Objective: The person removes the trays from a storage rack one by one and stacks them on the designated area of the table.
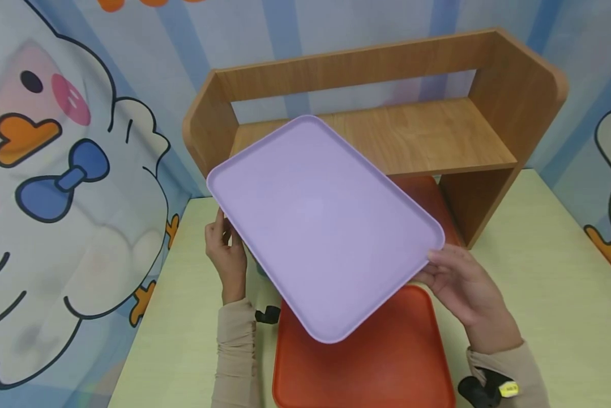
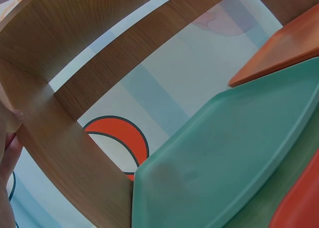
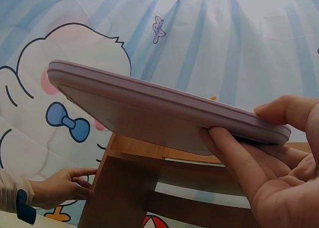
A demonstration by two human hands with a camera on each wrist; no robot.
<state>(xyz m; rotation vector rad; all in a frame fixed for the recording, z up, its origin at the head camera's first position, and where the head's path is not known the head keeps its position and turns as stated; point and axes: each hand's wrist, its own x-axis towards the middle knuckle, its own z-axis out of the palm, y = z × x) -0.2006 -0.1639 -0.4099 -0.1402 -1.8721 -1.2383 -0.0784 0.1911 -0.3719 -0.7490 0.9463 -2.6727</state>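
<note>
The tabletop [image 1: 550, 255] carries a wooden shelf [image 1: 438, 133] along its back. Held in the air over the front of the shelf is the purple tray [image 1: 325, 232], its corners turned diagonally to the board. The red tray [image 1: 371, 357] lies on the tabletop nearest the person, partly under the purple one in the head view. The green tray [image 2: 224, 158] and the orange tray [image 2: 284, 44] sit next to each other in the space below the board.

The step looks like handling the purple tray at the shelf; whether it is coming or going, I cannot tell. The next move probably calls for squaring the tray up and keeping its corners off the end panels.

The right hand [image 1: 465, 292] grips the near right corner, thumb [image 3: 284, 111] above the rim, fingers underneath, palm upward. The left hand [image 1: 227, 263] is raised at the shelf's left end, fingertips against the panel; whether they close round it, I cannot tell.
</note>
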